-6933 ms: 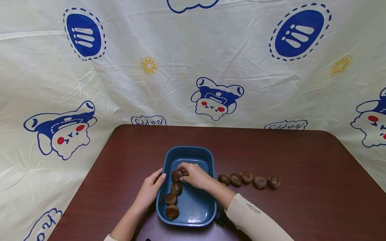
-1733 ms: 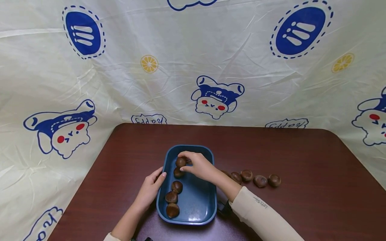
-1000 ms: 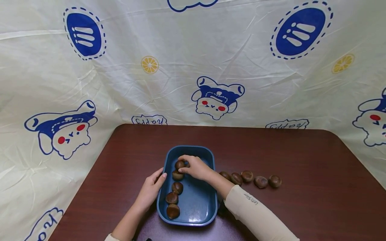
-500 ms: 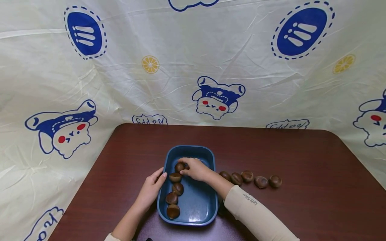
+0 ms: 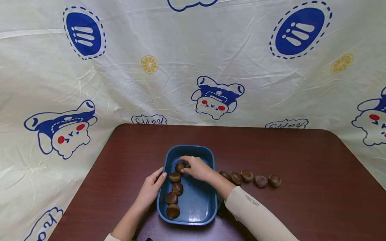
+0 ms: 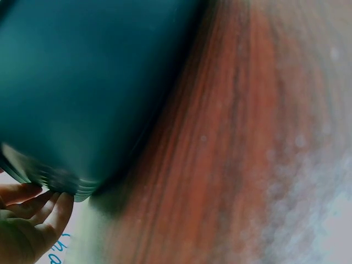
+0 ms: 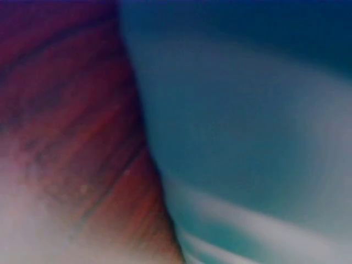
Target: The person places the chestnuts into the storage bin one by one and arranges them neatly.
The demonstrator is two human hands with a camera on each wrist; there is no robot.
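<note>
A blue tray (image 5: pixel 199 201) stands on the table, with a line of brown chestnuts (image 5: pixel 173 211) down its left side. At the tray's left wall my left hand (image 5: pixel 151 187) holds the rim, thumb on top; its fingers (image 6: pixel 55 212) meet the outer wall in the left wrist view. Inside the tray, my right hand (image 5: pixel 197 168) pinches the line's uppermost chestnut (image 5: pixel 179 167) between thumb and fingers. Another chestnut (image 5: pixel 187 165) shows partly under those fingers. Tray wall (image 7: pixel 236 121) and table fill the right wrist view, which hides the hand.
Right of the tray, several more chestnuts (image 5: pixel 247 175) lie in a loose row on the dark red-brown table (image 5: pixel 301 207); the right forearm partly covers the nearest. A printed white cloth (image 5: pixel 169 93) hangs behind the table's far edge.
Since 1.7 seconds ago, my right hand has lowered the top chestnut toward the line. The chestnut below it has shifted left and nearer the others. My left hand has stayed at the rim.
</note>
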